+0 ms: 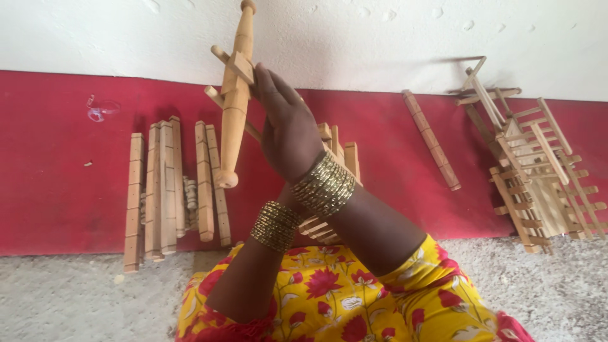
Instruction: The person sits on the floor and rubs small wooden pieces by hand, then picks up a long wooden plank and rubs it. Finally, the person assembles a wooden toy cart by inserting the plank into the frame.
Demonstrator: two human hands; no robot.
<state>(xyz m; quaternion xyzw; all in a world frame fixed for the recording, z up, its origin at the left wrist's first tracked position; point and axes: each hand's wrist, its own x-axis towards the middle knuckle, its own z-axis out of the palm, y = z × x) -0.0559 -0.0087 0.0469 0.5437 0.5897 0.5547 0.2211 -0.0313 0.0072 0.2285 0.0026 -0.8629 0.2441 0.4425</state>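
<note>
Both hands, right hand [288, 130] over left hand [278, 190], clasp a turned wooden spindle [234, 107] with cross-pegs, held upright before the wall. Loose slats [166, 183] lie on the floor at left; finished racks [538, 171] are stacked at right, so several seem left to build.

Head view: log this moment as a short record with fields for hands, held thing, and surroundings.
held thing: turned wooden spindle with cross pegs, raised upright
right hand: right hand pressed against the spindle, gold bangles on the wrist
left hand: mostly hidden behind the right hand; grip cannot be told
left of hands: wooden slats leaning on the red wall band
right of hands: wooden ladder-like frames, one loose notched stick
</note>
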